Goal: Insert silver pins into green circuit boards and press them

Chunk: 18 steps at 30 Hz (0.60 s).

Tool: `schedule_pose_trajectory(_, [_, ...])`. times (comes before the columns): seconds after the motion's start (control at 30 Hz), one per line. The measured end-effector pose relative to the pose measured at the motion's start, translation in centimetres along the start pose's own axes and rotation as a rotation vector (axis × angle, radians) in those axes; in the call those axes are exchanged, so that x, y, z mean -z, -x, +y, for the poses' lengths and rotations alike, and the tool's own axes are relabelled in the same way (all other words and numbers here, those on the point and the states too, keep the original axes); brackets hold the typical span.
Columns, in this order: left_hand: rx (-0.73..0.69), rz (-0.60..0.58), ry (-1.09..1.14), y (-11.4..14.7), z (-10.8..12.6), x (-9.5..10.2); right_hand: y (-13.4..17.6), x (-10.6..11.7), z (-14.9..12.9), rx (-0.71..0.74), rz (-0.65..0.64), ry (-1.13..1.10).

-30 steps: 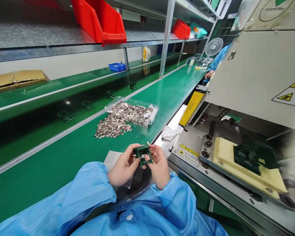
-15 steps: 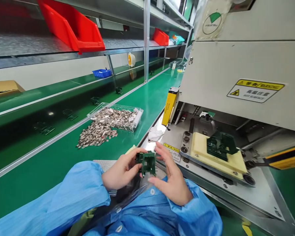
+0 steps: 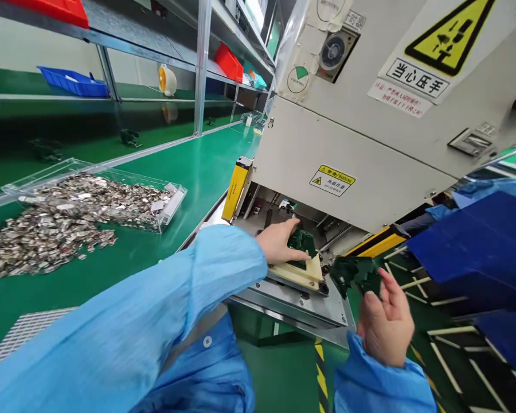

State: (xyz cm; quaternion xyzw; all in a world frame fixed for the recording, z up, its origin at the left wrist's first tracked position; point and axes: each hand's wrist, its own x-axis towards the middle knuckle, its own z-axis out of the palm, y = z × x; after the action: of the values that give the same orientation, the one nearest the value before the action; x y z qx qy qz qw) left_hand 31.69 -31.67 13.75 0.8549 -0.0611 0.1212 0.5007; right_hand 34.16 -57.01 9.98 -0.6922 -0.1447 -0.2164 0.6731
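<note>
My left hand [image 3: 280,242] reaches over the press fixture, thumb and index finger stretched apart around a dark green plastic part [image 3: 303,242]. That part sits on the cream-coloured fixture block [image 3: 298,277], under the grey press; whether my fingers touch it is hard to see. Out to the right of the fixture, my right hand [image 3: 387,318] pinches another dark green plastic part [image 3: 356,274] between thumb and fingers. This held part is in the air, tilted.
Small metal pieces [image 3: 47,241] lie heaped beside and in a clear tray [image 3: 172,209] on the green bench. A yellow light-curtain bar [image 3: 237,189] flanks the press [image 3: 309,149]. Blue panels [image 3: 477,252] stand at right. Another person's blue sleeve [image 3: 477,192] shows behind them.
The view has swung right. My hands, earlier together around a green plastic part, have parted: the left is over the fixture, the right is farther right with a green part.
</note>
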Motion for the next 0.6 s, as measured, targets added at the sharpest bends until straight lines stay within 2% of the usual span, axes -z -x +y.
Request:
schedule_pose_trajectory(0.07, [0.003,0.036,0.085,-0.7,0.0,-0.1,-1.5,-0.8,0.2,-0.023,-0.113,0.025])
schedule_pose_trajectory(0.17, [-0.038,0.157,0.214,1.2,-0.2,2.7,-3.4,-2.6,0.3,-0.011,-0.299,0.047])
schedule_pose_trajectory(0.23, [-0.001,0.137,0.266,4.4,-0.5,5.8,-4.4,-4.1,0.4,0.013,-0.457,0.123])
schedule_pose_trajectory(0.27, [0.036,0.085,0.271,6.4,-0.7,7.4,-4.8,-4.8,0.4,0.026,-0.553,0.171])
schedule_pose_trajectory(0.33, [0.169,-0.021,0.237,10.6,-1.5,10.1,-5.4,-6.0,0.4,0.053,-0.739,0.253])
schedule_pose_trajectory(0.4, [0.331,-0.085,0.205,14.6,-2.8,11.7,-5.6,-6.8,0.4,0.075,-0.848,0.286])
schedule_pose_trajectory(0.5, [0.466,-0.107,0.204,18.4,-5.6,11.5,-5.0,-6.8,0.4,0.108,-0.846,0.342])
schedule_pose_trajectory(0.57, [0.473,-0.097,0.236,19.3,-7.4,10.1,-3.9,-5.8,0.6,0.163,-0.76,0.448])
schedule_pose_trajectory(0.6, [0.464,-0.098,0.256,19.3,-8.2,9.3,-3.2,-4.8,0.9,0.19,-0.674,0.527])
